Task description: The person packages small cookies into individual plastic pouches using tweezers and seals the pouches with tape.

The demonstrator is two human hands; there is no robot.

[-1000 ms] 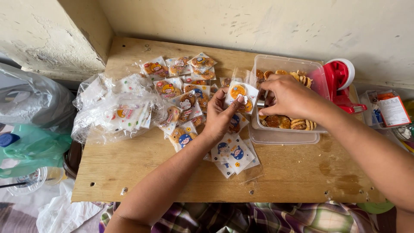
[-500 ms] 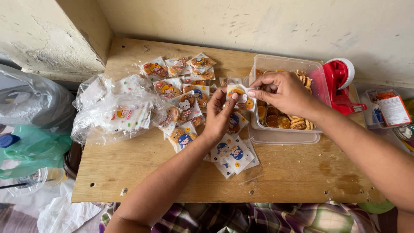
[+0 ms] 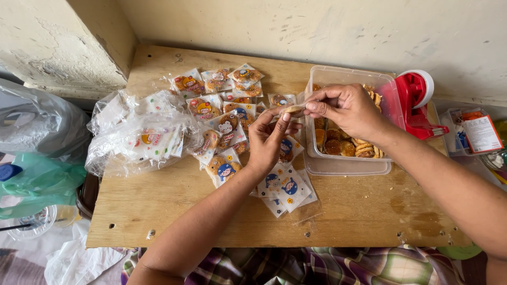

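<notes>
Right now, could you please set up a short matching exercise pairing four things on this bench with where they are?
Things:
1. tape dispenser
2. cookie tub
3. empty bags
4. filled packets

Places:
A. flat on the bench just below the left hand
B. spread out at the back of the bench, left of the tub
C. under the right hand, holding loose cookies
D. against the tub's right side, by the wall

Pairs: 1-D, 2-C, 3-A, 4-B
</notes>
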